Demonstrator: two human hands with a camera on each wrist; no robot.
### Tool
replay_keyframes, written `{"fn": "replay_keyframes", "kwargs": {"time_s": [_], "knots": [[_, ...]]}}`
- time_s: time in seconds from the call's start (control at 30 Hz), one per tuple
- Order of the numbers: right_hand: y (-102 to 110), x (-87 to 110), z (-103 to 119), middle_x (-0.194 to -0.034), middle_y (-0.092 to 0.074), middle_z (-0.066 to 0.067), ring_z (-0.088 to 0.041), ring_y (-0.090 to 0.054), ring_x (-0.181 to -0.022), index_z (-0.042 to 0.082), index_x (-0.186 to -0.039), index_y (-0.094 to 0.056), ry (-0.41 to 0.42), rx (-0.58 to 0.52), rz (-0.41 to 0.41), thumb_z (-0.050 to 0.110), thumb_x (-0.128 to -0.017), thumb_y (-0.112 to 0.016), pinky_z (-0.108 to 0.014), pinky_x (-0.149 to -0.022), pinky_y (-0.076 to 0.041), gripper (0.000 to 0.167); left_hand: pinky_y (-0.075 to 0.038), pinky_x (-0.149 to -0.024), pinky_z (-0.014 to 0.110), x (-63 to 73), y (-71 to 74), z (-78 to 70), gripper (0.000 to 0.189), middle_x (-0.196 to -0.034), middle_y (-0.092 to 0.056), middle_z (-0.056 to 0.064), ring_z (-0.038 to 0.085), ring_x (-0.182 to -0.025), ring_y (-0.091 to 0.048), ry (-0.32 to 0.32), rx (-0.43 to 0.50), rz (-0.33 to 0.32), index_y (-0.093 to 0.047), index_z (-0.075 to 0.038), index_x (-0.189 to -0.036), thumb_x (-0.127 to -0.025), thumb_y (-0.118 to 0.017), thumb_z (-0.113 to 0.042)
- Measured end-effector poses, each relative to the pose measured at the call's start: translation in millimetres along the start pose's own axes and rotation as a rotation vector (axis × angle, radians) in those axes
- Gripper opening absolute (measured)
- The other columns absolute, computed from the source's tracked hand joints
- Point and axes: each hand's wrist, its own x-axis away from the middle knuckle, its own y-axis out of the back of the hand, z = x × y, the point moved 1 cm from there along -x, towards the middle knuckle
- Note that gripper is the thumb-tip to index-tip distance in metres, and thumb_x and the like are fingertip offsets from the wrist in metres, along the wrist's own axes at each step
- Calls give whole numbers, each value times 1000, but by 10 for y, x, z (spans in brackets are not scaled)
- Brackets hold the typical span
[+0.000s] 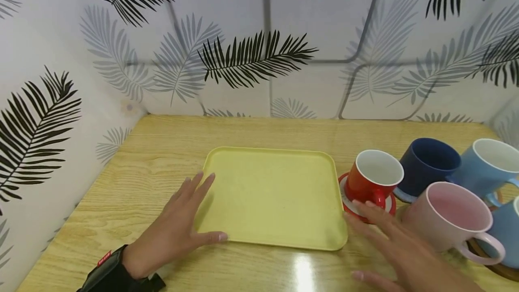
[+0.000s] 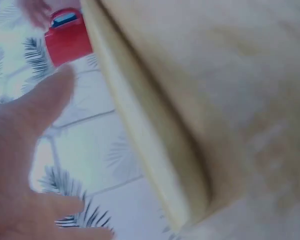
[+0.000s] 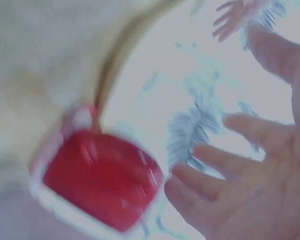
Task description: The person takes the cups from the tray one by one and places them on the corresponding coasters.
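A yellow rectangular tray (image 1: pixel 271 197) lies on the wooden table with nothing on its surface. At its left edge is my left hand (image 1: pixel 174 226), fingers spread and straight, the thumb by the near left corner; whether it touches the rim I cannot tell. To the tray's right a red mug (image 1: pixel 362 186), white inside, stands on a red-and-white saucer (image 1: pixel 390 207). My right hand (image 1: pixel 405 253) reaches in front of this mug with extended fingers and holds nothing. Its fingertips overlap the saucer's near side in the head view; contact is unclear. The right wrist view shows the red mug (image 3: pixel 105 175) blurred beside the fingers.
Right of the red mug stand a dark blue mug (image 1: pixel 425 168), a pink mug (image 1: pixel 439 224) and light blue mugs (image 1: pixel 482 172), crowded together. A leaf-patterned cloth (image 1: pixel 243 98) hangs behind the table (image 1: pixel 162 148) and along its left side.
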Motion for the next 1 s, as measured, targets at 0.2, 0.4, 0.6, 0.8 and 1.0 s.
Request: {"fn": "replay_keyframes", "kwargs": {"time_s": [0.2,0.4,0.6,0.8,1.0], "knots": [[478,94,-205,-160,-30,-23,-49,-31,-143,16,-158,-35,-193,117,-404,80,-81,-55,-65,-118,-17,102,-26,-109,71,-6,255,-122,113,-168,-12,12,41,-153,-10,-75,-35,-233,-13,-22,-164,-80,-83,-49],[644,191,-389,-163,-21,-27,-49,-15,-149,10,-156,-37,-385,132,-630,96,-73,-36,-68,-118,-7,119,-29,-105,72,9,415,-108,115,-168,-9,12,41,-153,-9,-57,-73,-323,-10,-21,-164,-80,-84,-46],[587,313,-569,-154,-36,-31,-51,-31,-142,16,-157,-37,-448,122,-675,96,-69,-47,-59,-120,-17,120,-26,-106,73,10,429,-76,114,-169,-7,13,43,-153,-8,-46,-78,-323,-8,-22,-164,-82,-82,-49],[528,374,-647,-142,-46,-39,-56,-40,-133,20,-157,-39,-489,108,-704,100,-64,-43,-50,-120,-24,123,-28,-105,74,11,445,-76,114,-169,-6,13,44,-152,-9,-40,-84,-330,-7,-22,-164,-82,-81,-50],[536,408,-654,-146,-43,-37,-56,-37,-136,18,-159,-32,-556,107,-620,80,-67,-74,-63,-117,-23,119,-28,-105,73,17,454,-69,112,-169,-6,12,41,-153,-11,-38,-67,-335,-8,-20,-164,-84,-80,-49]]}}
